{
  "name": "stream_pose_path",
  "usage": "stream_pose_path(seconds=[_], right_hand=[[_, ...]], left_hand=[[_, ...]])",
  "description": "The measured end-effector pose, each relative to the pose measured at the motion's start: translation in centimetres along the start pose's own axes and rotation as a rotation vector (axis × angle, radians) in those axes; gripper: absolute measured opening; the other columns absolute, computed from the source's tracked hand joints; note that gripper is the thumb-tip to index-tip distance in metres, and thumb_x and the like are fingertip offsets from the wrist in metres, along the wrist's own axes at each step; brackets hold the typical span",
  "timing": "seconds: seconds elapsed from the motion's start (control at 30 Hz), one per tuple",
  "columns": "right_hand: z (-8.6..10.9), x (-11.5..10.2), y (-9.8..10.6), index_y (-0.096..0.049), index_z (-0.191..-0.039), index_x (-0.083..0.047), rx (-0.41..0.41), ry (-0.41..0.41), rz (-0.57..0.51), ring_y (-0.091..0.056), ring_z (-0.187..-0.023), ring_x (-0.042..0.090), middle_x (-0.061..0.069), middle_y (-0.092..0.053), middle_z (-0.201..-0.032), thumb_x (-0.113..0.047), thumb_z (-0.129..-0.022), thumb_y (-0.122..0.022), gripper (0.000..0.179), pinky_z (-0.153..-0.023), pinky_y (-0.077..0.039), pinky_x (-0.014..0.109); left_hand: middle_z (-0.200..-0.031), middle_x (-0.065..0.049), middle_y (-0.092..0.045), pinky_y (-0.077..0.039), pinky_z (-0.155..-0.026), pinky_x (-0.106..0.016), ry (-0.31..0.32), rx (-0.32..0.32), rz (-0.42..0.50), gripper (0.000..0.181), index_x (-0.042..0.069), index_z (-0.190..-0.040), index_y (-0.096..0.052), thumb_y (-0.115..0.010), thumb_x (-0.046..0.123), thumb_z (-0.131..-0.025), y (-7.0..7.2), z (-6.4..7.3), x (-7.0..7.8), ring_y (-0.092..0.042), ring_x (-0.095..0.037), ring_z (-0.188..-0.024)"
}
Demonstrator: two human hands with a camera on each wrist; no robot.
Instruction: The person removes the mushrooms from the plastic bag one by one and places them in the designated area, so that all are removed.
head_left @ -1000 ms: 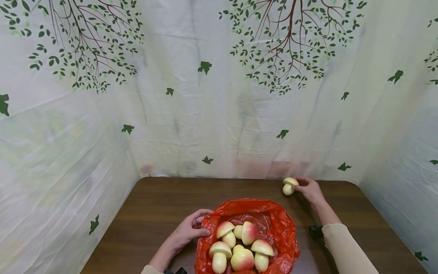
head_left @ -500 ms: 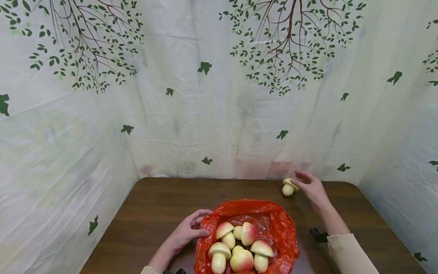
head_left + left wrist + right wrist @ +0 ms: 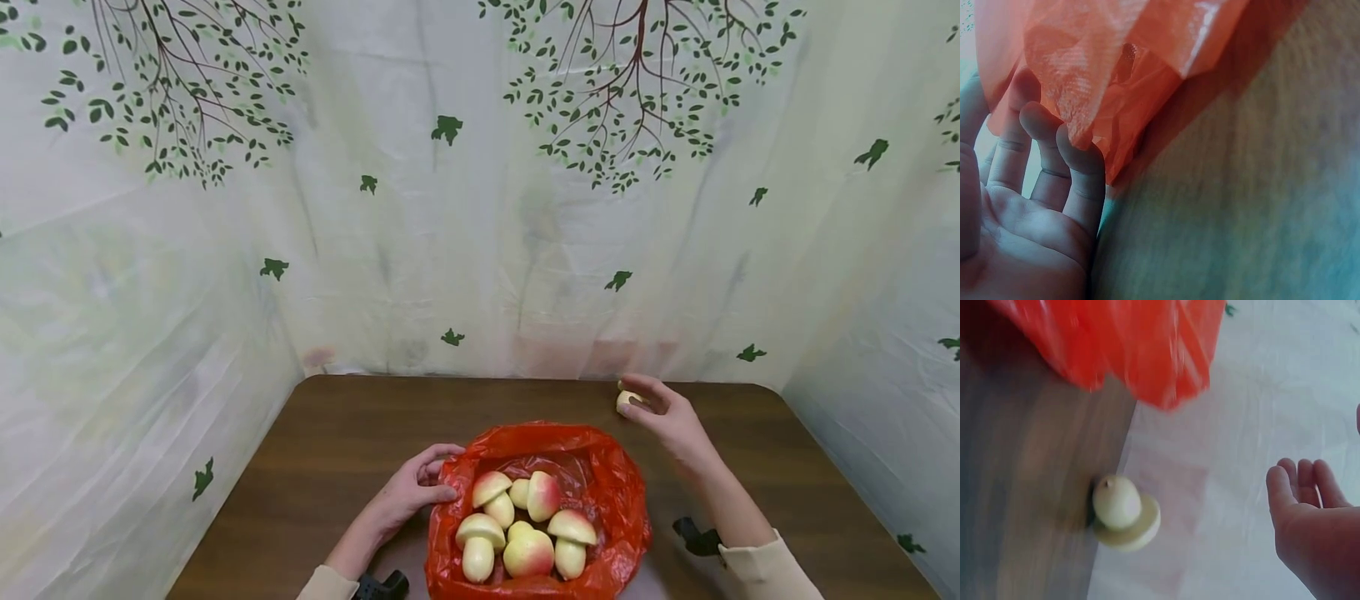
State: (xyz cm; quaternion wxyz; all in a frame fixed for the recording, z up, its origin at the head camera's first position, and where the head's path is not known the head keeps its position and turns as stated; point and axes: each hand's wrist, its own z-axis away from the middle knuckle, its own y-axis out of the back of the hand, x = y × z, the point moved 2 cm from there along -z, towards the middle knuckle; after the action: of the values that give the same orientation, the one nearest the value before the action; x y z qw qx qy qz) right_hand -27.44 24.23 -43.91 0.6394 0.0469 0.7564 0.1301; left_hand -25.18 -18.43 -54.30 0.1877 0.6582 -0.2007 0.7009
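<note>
A red plastic bag point(image 3: 626, 517) lies with its mouth spread. My left hand point(image 3: 405, 492) grips its left rim between thumb and fingers; in the left wrist view, the curled fingertips point(image 3: 1079, 147) touch the crinkled film. Several toy mushrooms point(image 3: 570, 542) with cream stems and pinkish caps lie inside, around one rounder yellow-red piece point(image 3: 529, 554) partly turned away. Near the table's far edge sits a single pale mushroom point(image 3: 627, 403), partly hidden behind my right hand point(image 3: 670, 422). The right wrist view shows that mushroom point(image 3: 1117, 503) apart from the relaxed hand point(image 3: 1316, 531), which holds nothing.
A brown wood-grain table point(image 3: 360, 417) bears everything. Pale curtains point(image 3: 480, 250) printed with branches and green leaves hang behind and along both sides, close to the table's back edge. Black straps point(image 3: 697, 537) sit at the wrists.
My right hand pinched the pale mushroom, then let go and lifted off; now it hovers in front of it. The left hand stays on the bag. The head view has tilted slightly downward.
</note>
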Motion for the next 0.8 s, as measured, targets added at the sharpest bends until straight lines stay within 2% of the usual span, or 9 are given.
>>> stream_pose_path(seconds=[0.07, 0.13, 0.27, 0.37, 0.63, 0.8], right_hand=[[0.4, -0.2, -0.6, -0.049, -0.153, 0.002, -0.021, 0.024, -0.019, -0.061, -0.12, -0.01, 0.012, -0.055, -0.151, -0.019, -0.102, -0.072, 0.059, -0.096, -0.056, 0.015], [0.7, -0.3, -1.3, -0.05, -0.153, 0.002, -0.041, 0.03, -0.021, -0.062, -0.125, -0.003, 0.017, -0.053, -0.153, -0.017, -0.102, -0.073, 0.059, -0.096, -0.056, 0.017], [1.3, -0.4, -2.4, -0.051, -0.153, -0.001, -0.074, 0.014, -0.003, -0.055, -0.145, 0.03, 0.024, -0.051, -0.158, -0.019, -0.101, -0.073, 0.059, -0.101, -0.056, 0.021], [1.6, -0.4, -3.2, -0.051, -0.153, -0.002, -0.099, -0.002, -0.01, -0.045, -0.15, 0.044, 0.024, -0.051, -0.159, -0.018, -0.101, -0.073, 0.059, -0.103, -0.056, 0.023], [1.8, -0.3, -5.1, -0.048, -0.155, 0.0, -0.186, -0.017, -0.076, -0.041, -0.151, 0.053, 0.025, -0.048, -0.161, -0.017, -0.101, -0.074, 0.063, -0.107, -0.058, 0.035], [2.0, -0.3, -6.5, -0.05, -0.154, -0.006, -0.205, -0.06, -0.114, -0.04, -0.153, 0.05, 0.022, -0.047, -0.162, -0.02, -0.099, -0.076, 0.063, -0.108, -0.057, 0.036]], left_hand=[[-0.128, -0.005, -0.075, -0.065, -0.087, -0.033, 0.001, 0.0, -0.002, 0.058, 0.009, -0.153, -0.047, -0.072, 0.011, -0.101, 0.1, -0.2, 0.2, -0.075, -0.016, -0.11], [-0.129, -0.004, -0.075, -0.065, -0.087, -0.033, -0.001, -0.004, -0.005, 0.058, 0.008, -0.153, -0.046, -0.072, 0.011, -0.101, 0.2, -0.3, 0.3, -0.075, -0.016, -0.11], [-0.129, -0.006, -0.075, -0.065, -0.087, -0.033, -0.014, -0.014, -0.009, 0.058, 0.007, -0.153, -0.046, -0.071, 0.012, -0.102, 0.2, -0.3, 0.2, -0.075, -0.016, -0.109], [-0.129, -0.005, -0.075, -0.065, -0.087, -0.033, -0.015, -0.012, -0.013, 0.057, 0.008, -0.153, -0.046, -0.071, 0.013, -0.102, 0.2, -0.2, 0.1, -0.075, -0.016, -0.109], [-0.128, -0.004, -0.074, -0.064, -0.088, -0.034, -0.007, 0.002, -0.014, 0.057, 0.01, -0.153, -0.047, -0.072, 0.012, -0.101, 0.1, 0.0, -0.3, -0.074, -0.016, -0.108], [-0.127, -0.004, -0.074, -0.065, -0.087, -0.032, -0.024, -0.009, -0.007, 0.058, 0.007, -0.154, -0.046, -0.071, 0.011, -0.102, 0.1, 0.1, -0.2, -0.075, -0.016, -0.108]])
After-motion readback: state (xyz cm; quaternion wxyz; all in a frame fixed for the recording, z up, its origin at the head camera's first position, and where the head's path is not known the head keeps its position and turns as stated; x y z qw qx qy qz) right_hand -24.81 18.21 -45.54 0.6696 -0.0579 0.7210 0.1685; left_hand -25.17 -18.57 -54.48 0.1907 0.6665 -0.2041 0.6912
